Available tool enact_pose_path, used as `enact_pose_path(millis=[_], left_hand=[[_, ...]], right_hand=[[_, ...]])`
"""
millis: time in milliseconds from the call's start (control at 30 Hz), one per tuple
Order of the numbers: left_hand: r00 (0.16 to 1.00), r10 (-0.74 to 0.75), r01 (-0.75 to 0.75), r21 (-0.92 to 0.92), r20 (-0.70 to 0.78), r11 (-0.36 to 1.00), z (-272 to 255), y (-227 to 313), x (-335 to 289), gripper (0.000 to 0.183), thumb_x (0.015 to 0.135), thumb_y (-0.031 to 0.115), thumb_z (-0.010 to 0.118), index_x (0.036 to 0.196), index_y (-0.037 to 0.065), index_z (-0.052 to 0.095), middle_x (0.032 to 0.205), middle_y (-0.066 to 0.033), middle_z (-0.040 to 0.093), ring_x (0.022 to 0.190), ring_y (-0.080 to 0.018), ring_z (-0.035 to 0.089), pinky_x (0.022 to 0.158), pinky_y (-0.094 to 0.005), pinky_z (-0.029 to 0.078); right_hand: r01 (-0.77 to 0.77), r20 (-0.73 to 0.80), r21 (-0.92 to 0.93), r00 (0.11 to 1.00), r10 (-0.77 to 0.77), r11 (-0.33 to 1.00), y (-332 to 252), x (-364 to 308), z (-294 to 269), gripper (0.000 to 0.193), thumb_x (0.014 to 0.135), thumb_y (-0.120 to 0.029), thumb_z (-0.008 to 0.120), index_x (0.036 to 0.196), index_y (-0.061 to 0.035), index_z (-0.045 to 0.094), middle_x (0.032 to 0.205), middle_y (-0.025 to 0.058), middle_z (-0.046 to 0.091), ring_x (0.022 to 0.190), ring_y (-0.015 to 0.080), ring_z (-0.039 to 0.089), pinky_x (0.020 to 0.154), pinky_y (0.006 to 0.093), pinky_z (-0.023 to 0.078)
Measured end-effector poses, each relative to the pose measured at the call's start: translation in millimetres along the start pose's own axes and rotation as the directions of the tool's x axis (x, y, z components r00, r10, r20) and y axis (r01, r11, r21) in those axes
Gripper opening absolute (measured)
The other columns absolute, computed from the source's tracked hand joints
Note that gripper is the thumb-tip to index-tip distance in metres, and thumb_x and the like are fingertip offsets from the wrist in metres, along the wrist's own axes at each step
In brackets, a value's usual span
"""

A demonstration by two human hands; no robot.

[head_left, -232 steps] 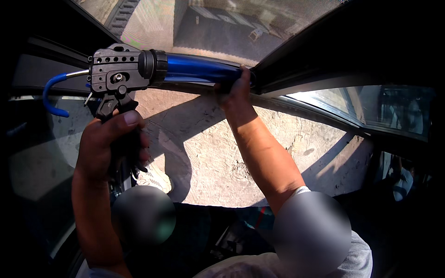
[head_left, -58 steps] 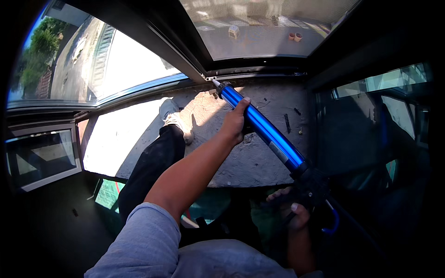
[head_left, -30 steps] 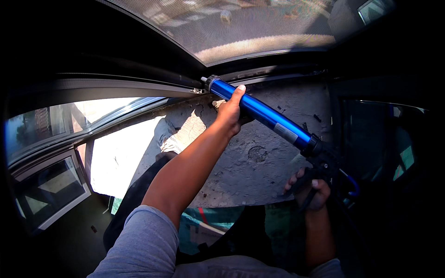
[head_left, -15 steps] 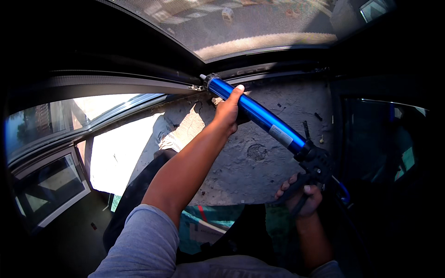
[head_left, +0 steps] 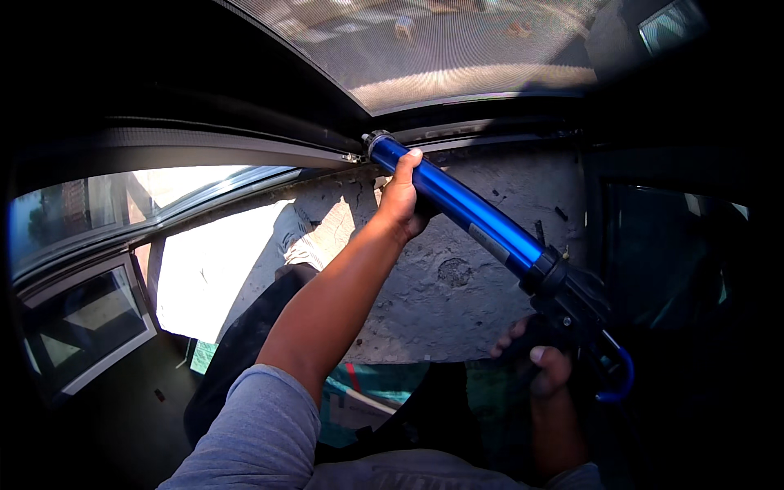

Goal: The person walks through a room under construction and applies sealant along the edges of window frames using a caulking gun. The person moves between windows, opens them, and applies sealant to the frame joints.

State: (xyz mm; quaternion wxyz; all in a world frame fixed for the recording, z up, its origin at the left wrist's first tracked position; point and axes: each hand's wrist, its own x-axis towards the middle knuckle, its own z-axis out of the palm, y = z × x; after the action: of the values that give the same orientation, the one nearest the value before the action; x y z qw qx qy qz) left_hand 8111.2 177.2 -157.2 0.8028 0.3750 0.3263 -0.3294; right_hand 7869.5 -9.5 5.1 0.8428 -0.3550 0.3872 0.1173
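Note:
A caulking gun (head_left: 465, 208) with a long shiny blue barrel lies slantwise across the view. Its nozzle end points up and left, close to the inner corner of a dark window frame (head_left: 327, 151). My left hand (head_left: 400, 196) is wrapped round the barrel near that front end, thumb on top. At the black handle, lower right, my right hand (head_left: 547, 367) is closed round the grip and trigger, its fingers partly lost in shadow. A blue hooked rod (head_left: 625, 380) sticks out behind the handle. Whether the tip touches the frame I cannot tell.
Beneath the gun is a rough grey concrete sill (head_left: 441, 318) with small bits of debris. A mesh screen (head_left: 482, 49) closes off the far side. At left stands an open window sash (head_left: 90, 318). Dark glass (head_left: 670, 253) is at right. Green-and-white packaging (head_left: 367, 400) lies below.
The caulking gun has shifted slightly right and rolled in my hands, so its label has turned away. Its rear hook has swung lower, and my right hand has moved slightly down.

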Motion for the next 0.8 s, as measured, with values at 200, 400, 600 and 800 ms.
enact_pose_path(millis=[200,400,600,800], left_hand=[[0.999,-0.002,0.004,-0.036,0.053,0.999,-5.9,0.3,4.8,0.066,0.09,0.058,0.067,0.118,0.001,0.052,0.107,-0.0199,0.062,0.105,-0.033,0.062,0.104,-0.0512,0.047],[0.997,0.035,-0.029,-0.098,0.067,0.995,-3.7,1.5,5.8,0.063,0.089,0.058,0.068,0.114,0.002,0.053,0.104,-0.0177,0.063,0.101,-0.0315,0.062,0.099,-0.0495,0.05],[0.995,0.078,-0.071,-0.117,0.059,0.991,4.4,4.0,0.1,0.058,0.089,0.056,0.067,0.11,0.004,0.054,0.101,-0.0152,0.062,0.097,-0.0309,0.063,0.097,-0.0486,0.051],[0.996,0.046,-0.033,-0.172,0.075,0.985,8.1,3.6,1.2,0.056,0.09,0.056,0.068,0.11,0.006,0.054,0.101,-0.0127,0.061,0.099,-0.0296,0.061,0.099,-0.048,0.05]], right_hand=[[-0.012,-0.033,-0.097,0.999,0.009,0.995,-11.9,-5.3,11.3,0.05,0.068,-0.021,0.067,0.111,0.0028,0.06,0.099,0.0166,0.062,0.095,0.0316,0.068,0.087,0.0483,0.059],[-0.016,-0.006,-0.139,1.0,0.015,0.99,-29.2,-1.6,12.4,0.05,0.068,-0.02,0.068,0.112,0.002,0.06,0.101,0.0158,0.063,0.098,0.0304,0.068,0.088,0.047,0.06],[0.003,-0.063,-0.265,0.998,-0.021,0.964,-33.8,0.2,17.1,0.056,0.064,-0.03,0.069,0.109,0.002,0.061,0.091,0.0149,0.064,0.084,0.0289,0.068,0.075,0.0417,0.06],[0.054,-0.059,-0.295,0.995,-0.074,0.954,-49.2,0.7,20.4,0.056,0.066,-0.026,0.069,0.113,0.0024,0.061,0.095,0.0142,0.065,0.09,0.0292,0.069,0.08,0.0443,0.06]])
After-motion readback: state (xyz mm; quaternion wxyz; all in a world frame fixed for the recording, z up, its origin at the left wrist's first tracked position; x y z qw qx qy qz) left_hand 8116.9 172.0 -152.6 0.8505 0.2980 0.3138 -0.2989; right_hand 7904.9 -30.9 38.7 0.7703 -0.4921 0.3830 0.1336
